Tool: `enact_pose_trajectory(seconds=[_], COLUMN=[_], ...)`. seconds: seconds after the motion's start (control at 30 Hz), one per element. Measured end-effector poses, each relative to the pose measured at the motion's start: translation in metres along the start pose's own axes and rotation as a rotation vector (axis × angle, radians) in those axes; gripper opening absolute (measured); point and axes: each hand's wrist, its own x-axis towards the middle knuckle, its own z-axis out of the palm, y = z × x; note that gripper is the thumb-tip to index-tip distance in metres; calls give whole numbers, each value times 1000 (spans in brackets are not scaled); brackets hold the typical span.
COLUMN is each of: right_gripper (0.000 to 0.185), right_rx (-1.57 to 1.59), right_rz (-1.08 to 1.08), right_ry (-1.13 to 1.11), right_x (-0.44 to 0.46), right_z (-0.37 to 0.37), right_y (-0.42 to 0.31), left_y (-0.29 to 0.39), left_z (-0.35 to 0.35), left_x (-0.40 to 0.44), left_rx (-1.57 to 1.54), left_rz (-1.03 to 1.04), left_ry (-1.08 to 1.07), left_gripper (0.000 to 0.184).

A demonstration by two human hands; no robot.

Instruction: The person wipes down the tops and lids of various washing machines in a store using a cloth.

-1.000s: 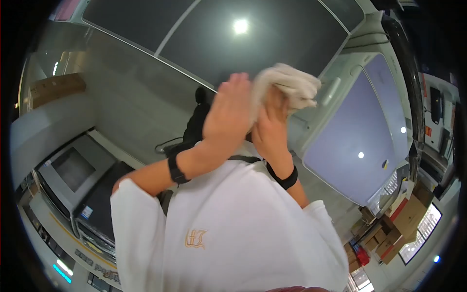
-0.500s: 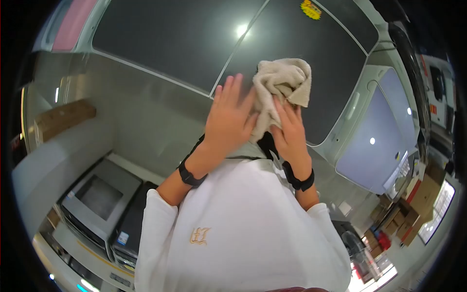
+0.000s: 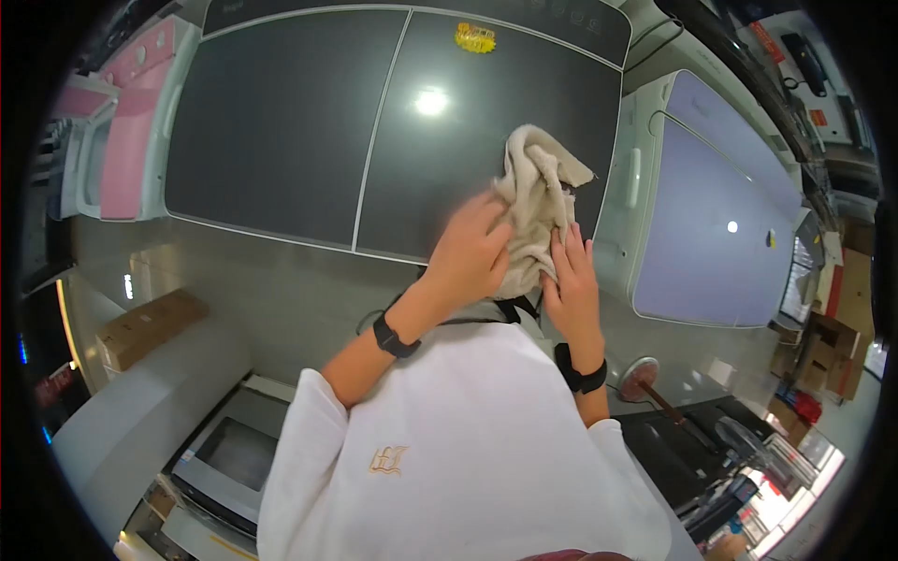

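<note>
A crumpled beige cloth [image 3: 535,187] lies on the right part of a dark, glossy appliance top [image 3: 281,140], which a pale seam splits into two panels. At the cloth's left edge, my left hand [image 3: 466,248] has its fingers curled in against the fabric; the fingertips are a little blurred. My right hand [image 3: 573,285] rests along the lower right edge of the cloth with its fingers stretched out. A yellow sticker [image 3: 475,37] is on the panel beyond the cloth.
To the right stands an appliance with a lilac top [image 3: 716,206]. A pink and white appliance [image 3: 136,140] is at the left. On the floor are a cardboard box [image 3: 150,327], a grey machine [image 3: 229,458] and a red-brown round base with a pole [image 3: 641,379].
My left hand has gone from flat and spread to curled at the cloth's edge. The cloth is bunched into a longer shape. The view has turned, showing more of the appliance top.
</note>
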Motion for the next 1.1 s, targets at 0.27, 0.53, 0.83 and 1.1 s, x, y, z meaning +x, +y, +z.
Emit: enact_pose_trajectory(seconds=[0.27,0.53,0.83,1.1], right_gripper=[59,56,58,60], right_rx=[-1,49,-131,-93], right_rz=[-139,-180,-76,-236], right_ry=[-60,-39,77,-31], right_x=[36,35,30,32], right_z=[-3,-1,-22,0], right_y=[-2,7,39,3], left_y=[6,38,1,12], left_z=[-8,1,-55,-39], left_x=[-10,-5,10,6], left_rx=[-954,-771,-480,393], left_rz=[-704,-1103,-810,-233], left_ry=[158,142,378,236], left_gripper=[10,39,15,53])
